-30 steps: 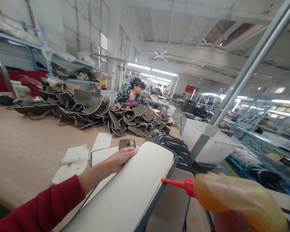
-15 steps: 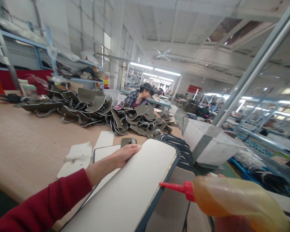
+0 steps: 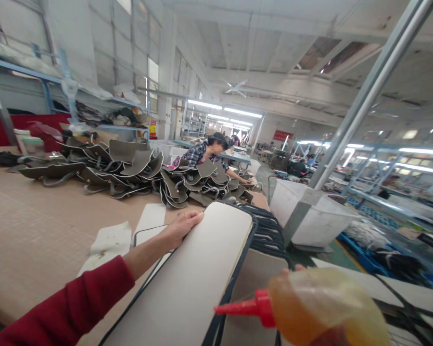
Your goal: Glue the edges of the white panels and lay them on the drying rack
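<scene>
My left hand, in a red sleeve, grips the far left edge of a long off-white panel with rounded corners and a dark rim. The panel is tilted, its near end running out of the picture. On the right, my right hand is wrapped round a squeeze bottle of amber liquid, probably glue; most of that hand is hidden behind the bottle. The bottle's red nozzle points left, its tip over the panel's right edge; whether it touches cannot be made out. Similar dark-rimmed panels lie stacked beyond.
A heap of olive-grey pieces with handles covers the back of the brown table. A stained paper sheet lies left of the panel. A metal post and white bin stand right. A co-worker leans behind the heap.
The bottle and its nozzle tip have moved toward me along the panel's right edge. My left hand keeps its grip. The view has shifted a little, and the co-worker's arm now shows stretched out.
</scene>
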The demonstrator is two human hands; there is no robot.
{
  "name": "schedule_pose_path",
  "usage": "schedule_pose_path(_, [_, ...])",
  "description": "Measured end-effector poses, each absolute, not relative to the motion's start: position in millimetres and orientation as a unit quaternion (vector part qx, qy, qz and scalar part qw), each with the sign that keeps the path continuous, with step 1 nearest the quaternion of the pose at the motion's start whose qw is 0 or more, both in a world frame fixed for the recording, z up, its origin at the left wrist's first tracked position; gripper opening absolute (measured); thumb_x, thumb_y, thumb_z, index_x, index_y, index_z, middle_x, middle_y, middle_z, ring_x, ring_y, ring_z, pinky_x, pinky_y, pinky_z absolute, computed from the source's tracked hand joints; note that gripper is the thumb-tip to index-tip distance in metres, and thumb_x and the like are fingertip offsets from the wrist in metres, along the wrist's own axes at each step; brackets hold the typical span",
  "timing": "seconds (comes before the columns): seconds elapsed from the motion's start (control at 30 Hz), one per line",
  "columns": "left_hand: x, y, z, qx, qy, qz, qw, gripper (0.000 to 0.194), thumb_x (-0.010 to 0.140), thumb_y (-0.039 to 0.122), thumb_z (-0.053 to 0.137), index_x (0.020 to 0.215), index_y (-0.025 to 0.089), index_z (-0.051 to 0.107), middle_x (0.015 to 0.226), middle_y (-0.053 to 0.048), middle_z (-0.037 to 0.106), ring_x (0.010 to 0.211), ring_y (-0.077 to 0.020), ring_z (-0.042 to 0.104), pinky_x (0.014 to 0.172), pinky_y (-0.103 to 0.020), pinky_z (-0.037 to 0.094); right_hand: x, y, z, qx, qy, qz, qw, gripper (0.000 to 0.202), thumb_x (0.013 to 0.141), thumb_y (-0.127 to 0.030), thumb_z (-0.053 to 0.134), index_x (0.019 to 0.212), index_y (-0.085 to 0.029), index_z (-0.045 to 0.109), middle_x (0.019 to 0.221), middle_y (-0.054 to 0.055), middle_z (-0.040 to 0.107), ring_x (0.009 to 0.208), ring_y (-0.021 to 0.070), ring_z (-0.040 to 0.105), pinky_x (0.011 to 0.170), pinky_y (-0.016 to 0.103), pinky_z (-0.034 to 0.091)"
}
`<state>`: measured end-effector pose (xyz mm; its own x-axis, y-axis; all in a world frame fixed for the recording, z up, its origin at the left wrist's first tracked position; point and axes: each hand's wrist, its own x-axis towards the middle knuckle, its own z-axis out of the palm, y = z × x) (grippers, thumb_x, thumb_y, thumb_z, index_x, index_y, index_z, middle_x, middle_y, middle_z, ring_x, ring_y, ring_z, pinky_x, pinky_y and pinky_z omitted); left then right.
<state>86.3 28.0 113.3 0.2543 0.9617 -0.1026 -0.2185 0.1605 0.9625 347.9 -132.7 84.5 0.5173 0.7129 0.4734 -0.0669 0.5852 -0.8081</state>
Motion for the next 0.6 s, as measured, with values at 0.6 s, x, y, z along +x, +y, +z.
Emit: schedule_pose_path(0.6, [77,-4,132,0.516,0.377,0.402,0.656,0.05,0.059,0.056,0.081,0.073,0.018,0.051,0.057,0.006,0.057,0.045,-0.0068,0.047,0.043,-0.017,0.037,381,-117,151,-0.311,-0.388,0.066,0.865,0.06,0.065,-0.035,0.083,0.119,-0.023,0.062,0.118,0.005,0.064,0.112,0.0279,0.059,0.089,0.038,0.054])
